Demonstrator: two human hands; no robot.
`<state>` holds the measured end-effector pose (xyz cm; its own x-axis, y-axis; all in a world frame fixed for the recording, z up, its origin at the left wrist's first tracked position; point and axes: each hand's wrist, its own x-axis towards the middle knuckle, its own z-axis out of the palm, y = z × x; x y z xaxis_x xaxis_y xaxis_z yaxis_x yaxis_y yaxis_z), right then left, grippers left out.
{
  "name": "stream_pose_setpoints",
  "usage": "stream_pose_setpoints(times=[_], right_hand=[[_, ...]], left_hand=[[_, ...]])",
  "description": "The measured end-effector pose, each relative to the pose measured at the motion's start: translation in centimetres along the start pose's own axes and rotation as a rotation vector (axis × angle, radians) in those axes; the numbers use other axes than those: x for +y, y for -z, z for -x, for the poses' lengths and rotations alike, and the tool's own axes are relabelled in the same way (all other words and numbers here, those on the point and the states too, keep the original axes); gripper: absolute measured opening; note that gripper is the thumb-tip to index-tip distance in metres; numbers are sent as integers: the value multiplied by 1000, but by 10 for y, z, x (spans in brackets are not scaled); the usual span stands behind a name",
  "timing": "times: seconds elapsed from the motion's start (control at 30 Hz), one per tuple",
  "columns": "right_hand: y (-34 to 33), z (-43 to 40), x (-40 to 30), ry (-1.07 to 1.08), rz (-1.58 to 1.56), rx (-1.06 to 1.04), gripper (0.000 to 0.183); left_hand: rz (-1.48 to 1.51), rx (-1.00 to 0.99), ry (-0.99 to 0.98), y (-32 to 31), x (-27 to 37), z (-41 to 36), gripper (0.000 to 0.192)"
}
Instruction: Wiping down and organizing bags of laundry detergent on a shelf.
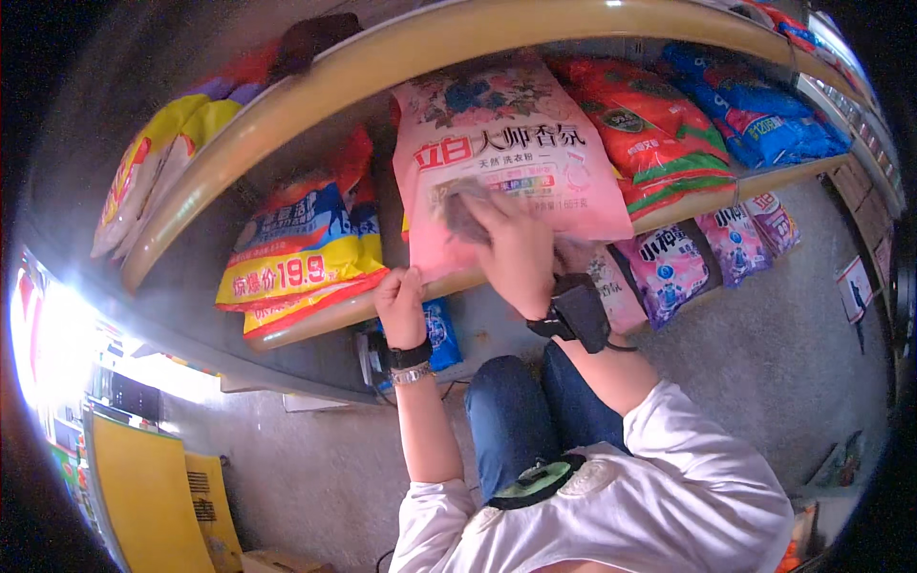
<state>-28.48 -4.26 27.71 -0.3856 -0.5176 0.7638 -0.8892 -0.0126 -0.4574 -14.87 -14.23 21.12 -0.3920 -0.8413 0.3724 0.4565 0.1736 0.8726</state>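
Note:
A large pink bag of Liby washing powder (516, 136) leans on the shelf before me, its printed front towards me. My left hand (401, 304) pinches its lower left corner at the shelf's front edge. Against the lower middle of the bag, my right hand (512, 247) holds a dark greyish cloth (464, 213), bunched under the fingers and blurred. The cloth and fingers cover part of the bag's print.
Yellow-and-blue bags (308, 243) lie to the left on the shelf; red-and-green (645, 129) and blue bags (774, 107) lie to the right. A curved upper shelf edge (430, 54) overhangs them. Purple bags (670, 268) stand below. A yellow panel (140, 494) is at lower left.

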Motion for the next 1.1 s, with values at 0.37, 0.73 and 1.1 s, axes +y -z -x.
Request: stream_pose_setpoints(times=[0.37, 0.73, 1.1], right_hand=[[3, -13, -3, -23, 122, -167, 42], [-3, -94, 20, 328, 133, -401, 34], [-17, -126, -13, 362, 123, -811, 34]], left_hand=[[-154, 42, 44, 4, 4, 1, 25], [-136, -28, -30, 1, 5, 0, 29], [-129, -117, -68, 7, 4, -1, 29]])
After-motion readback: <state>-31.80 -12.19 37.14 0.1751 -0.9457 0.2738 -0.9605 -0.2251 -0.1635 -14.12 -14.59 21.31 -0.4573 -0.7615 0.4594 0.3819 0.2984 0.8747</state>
